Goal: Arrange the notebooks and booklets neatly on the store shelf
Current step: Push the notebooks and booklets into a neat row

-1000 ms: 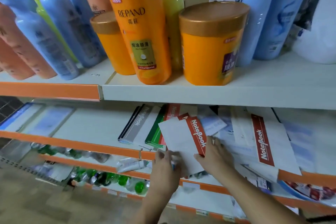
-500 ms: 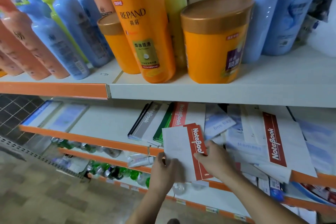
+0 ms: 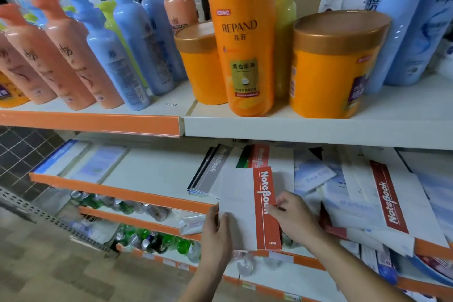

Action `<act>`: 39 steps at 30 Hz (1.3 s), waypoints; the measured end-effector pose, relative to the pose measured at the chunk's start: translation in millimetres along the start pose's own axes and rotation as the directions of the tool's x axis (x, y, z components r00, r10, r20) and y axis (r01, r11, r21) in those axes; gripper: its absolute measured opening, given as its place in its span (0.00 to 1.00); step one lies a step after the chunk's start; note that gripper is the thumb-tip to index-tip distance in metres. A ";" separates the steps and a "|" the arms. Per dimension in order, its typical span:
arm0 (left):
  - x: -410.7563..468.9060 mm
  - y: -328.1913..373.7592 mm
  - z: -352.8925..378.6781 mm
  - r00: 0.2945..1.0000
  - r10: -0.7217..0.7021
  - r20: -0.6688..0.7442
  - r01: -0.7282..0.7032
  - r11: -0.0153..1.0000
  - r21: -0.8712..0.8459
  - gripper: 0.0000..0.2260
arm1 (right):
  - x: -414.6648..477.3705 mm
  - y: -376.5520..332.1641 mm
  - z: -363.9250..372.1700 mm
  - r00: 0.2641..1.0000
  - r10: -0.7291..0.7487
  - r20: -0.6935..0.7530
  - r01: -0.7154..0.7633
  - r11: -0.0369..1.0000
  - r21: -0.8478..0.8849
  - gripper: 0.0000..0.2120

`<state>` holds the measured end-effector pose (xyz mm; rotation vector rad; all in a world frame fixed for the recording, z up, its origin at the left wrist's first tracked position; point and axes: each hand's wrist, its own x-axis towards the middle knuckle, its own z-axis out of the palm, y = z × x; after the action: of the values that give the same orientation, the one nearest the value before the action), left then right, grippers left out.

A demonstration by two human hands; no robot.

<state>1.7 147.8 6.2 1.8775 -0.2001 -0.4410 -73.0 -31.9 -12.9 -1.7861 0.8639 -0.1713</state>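
Your left hand (image 3: 215,230) has its grip clamped on the lower left edge of a white notebook (image 3: 239,206), with one digit lying over the cover. Your right hand (image 3: 294,216) has its grip clamped on the opposite edge and pinches the red band printed "NoteBook".

The notebook is held between both hands at the front of the middle shelf (image 3: 152,174). Its spine band is on the right, and its lower end overhangs the shelf's orange front strip.

Just behind it and to its left, a small stack (image 3: 215,169) lies flat on the shelf, topped by a grey-banded notebook. A red-banded notebook (image 3: 259,155) shows behind the held one.

To the right, pale blue booklets (image 3: 316,176) lie loosely overlapped, one marked "fine day". A large notebook (image 3: 389,203) with a red band lies skewed over that heap, its corner past the shelf edge.

On the upper shelf (image 3: 318,127), an orange bottle (image 3: 242,44) stands upright between two orange tubs (image 3: 331,68). Blue and pink bottles (image 3: 98,56) stand in rows to the left.

Cans (image 3: 147,238) lie on the shelf below.
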 end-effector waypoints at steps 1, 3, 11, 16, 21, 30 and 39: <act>1.9 0.8 -6.8 1.000 0.001 -0.003 -0.001 1.000 -0.017 0.06 | -2.0 -5.9 4.7 1.000 -0.004 0.005 0.004 1.000 0.016 0.11; 6.5 2.5 -27.0 1.000 0.014 0.003 -0.014 0.999 -0.039 0.06 | -6.2 -19.4 19.7 1.000 -0.013 0.004 0.013 0.999 0.045 0.11; 27.7 -13.8 -148.9 0.999 0.017 -0.036 -0.020 0.996 -0.092 0.11 | -12.9 -74.5 121.4 0.996 -0.080 0.050 0.074 0.992 0.100 0.08; 47.4 -44.7 -228.5 0.993 0.034 -0.112 -0.034 0.999 -0.003 0.07 | -9.4 -104.2 195.8 0.987 -0.122 0.109 0.116 0.992 0.057 0.09; 67.2 -59.5 -281.9 0.979 0.121 -0.163 -0.098 0.985 0.142 0.03 | -7.2 -130.8 249.1 0.982 -0.154 0.111 0.143 0.985 0.100 0.10; 97.1 -63.6 -296.2 0.983 0.106 -0.150 -0.090 0.990 0.110 0.07 | 11.4 -149.5 266.4 0.975 -0.193 0.109 0.178 0.974 0.138 0.11; 141.5 -40.6 -297.1 0.975 0.018 -0.220 -0.012 1.000 0.026 0.09 | 74.4 -166.9 286.7 0.974 -0.197 0.111 0.175 0.967 0.187 0.10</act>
<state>245.6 371.5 25.5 1.9319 -0.0710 -0.2178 204.0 165.0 -3.0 -1.6904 0.5697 -0.2436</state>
